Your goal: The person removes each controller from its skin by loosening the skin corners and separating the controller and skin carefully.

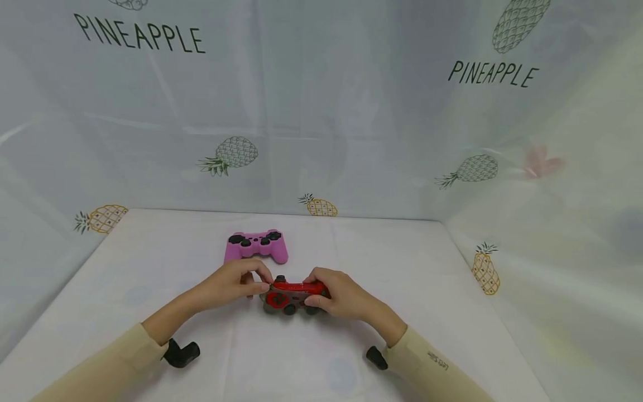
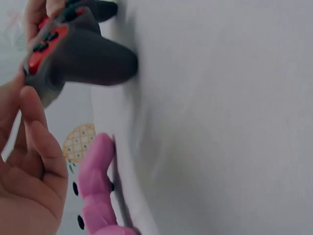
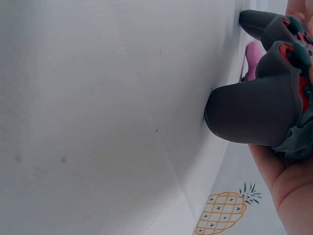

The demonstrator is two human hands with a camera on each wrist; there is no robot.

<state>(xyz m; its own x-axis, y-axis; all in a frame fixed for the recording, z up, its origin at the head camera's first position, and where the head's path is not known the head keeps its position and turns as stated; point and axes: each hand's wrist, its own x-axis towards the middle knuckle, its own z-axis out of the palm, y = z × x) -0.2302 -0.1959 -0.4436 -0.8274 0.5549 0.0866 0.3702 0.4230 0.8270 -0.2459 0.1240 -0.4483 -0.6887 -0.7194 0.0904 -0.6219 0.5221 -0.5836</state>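
Here, the red controller (image 1: 293, 295) is finger-pinched by the left hand (image 1: 235, 286) and right hand (image 1: 346, 295), near the pink controller (image 1: 257, 245).

The red game controller (image 1: 293, 286) has glossy hard plastic along its top; the grey cover (image 3: 254, 112) on its grips looks like smooth matt rubber, creased where it bunches. Towards the surface's far edge, the pink game controller (image 1: 255, 245) looks smooth and rubbery. The surface (image 1: 301, 357) itself is matt, faintly textured; the pineapple-print sheeting (image 1: 326, 123) past its far edge resembles shiny plastic. The sleeves (image 1: 100, 368) are matt cloth.
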